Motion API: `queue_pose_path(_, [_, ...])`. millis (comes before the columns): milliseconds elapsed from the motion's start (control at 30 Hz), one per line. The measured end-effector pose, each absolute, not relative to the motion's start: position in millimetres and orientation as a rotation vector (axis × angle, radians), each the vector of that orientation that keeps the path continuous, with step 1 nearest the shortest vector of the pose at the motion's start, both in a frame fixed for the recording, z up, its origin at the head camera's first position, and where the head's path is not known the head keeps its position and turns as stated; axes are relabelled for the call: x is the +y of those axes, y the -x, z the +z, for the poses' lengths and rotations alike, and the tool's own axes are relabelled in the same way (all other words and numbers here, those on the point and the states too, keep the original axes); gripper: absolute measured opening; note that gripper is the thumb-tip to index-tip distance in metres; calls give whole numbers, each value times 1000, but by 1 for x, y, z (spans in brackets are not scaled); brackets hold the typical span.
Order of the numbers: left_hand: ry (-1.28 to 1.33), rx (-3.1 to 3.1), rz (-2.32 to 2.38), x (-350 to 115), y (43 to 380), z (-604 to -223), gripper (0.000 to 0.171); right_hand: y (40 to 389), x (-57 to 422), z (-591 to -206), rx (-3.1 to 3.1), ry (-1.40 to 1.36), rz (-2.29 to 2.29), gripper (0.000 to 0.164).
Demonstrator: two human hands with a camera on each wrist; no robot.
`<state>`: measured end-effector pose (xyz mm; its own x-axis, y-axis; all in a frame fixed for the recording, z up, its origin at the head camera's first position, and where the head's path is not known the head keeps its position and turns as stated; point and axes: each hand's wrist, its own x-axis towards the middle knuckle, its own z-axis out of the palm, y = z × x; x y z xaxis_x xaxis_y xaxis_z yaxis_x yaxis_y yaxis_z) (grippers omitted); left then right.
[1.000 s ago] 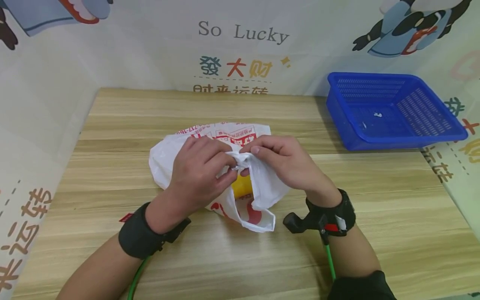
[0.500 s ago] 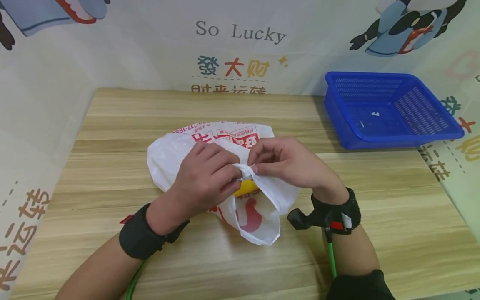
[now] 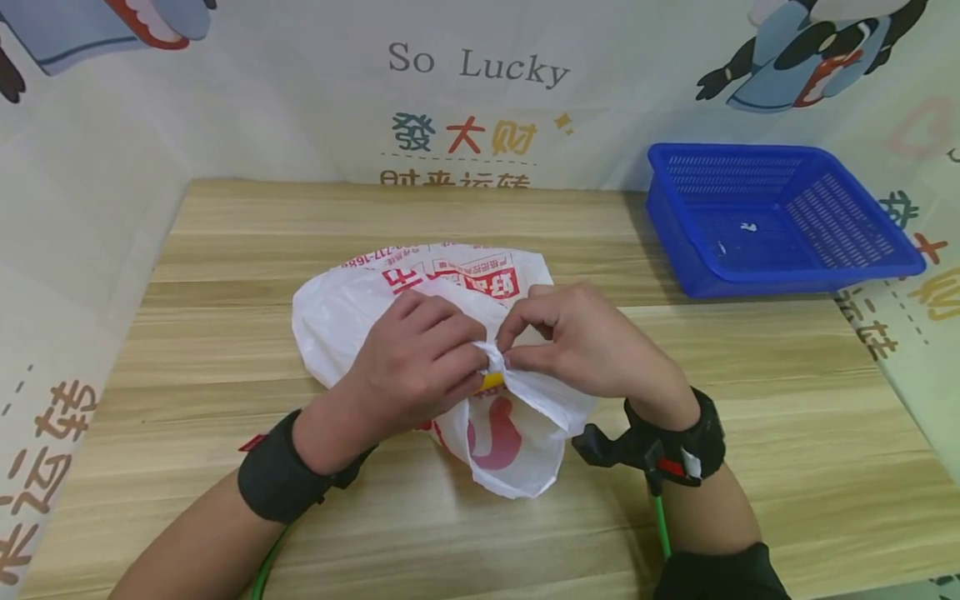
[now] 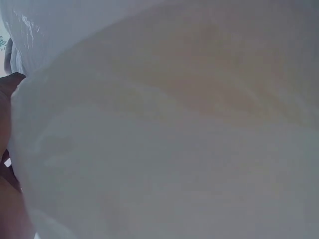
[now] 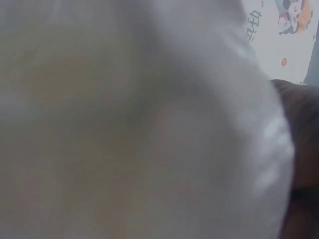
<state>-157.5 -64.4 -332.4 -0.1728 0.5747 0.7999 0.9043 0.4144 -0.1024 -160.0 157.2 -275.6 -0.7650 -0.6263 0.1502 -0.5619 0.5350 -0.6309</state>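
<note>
A white plastic bag (image 3: 330, 308) with red print lies on the table in front of me in the head view. My left hand (image 3: 420, 358) grips its gathered, twisted neck from the left, fingers curled. From the right, my right hand (image 3: 585, 342) pinches the same gathered part between thumb and forefinger. Below the fingers, a yellow thing (image 3: 492, 381) shows through a narrow gap in the bag; its kind is hidden. A loose flap with a red shape hangs toward me. Blurred white plastic (image 4: 164, 159) fills most of the left wrist view, and likewise the right wrist view.
At the back right of the wooden table (image 3: 247, 233) stands a blue plastic basket (image 3: 675, 242) with small white scraps on its floor. A printed white cloth (image 3: 300, 100) walls the table at the back and sides. Green cables (image 3: 662, 527) run from both wrist straps.
Both hands have shifted slightly down and right, with the bag's neck between them. Less of the yellow thing shows now, and the loose flap has spread lower toward me.
</note>
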Motion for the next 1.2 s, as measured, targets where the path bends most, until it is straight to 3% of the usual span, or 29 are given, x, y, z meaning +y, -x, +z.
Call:
queue_pose_path(200, [1236, -1839, -507, -65, 156, -332, 20, 160, 155, -274, 2587, 962, -1086, 14])
queue_pose_path(400, [1205, -1833, -504, -65, 154, -332, 19, 161, 154, -274, 2437, 979, -1036, 32])
queue_pose_path(733, [1243, -1821, -521, -63, 155, -332, 20, 168, 158, -278, 2417, 978, -1081, 17])
queue_pose_path(1200, [1294, -1816, -516, -62, 158, -336, 18, 176, 164, -279, 2197, 798, -1197, 19])
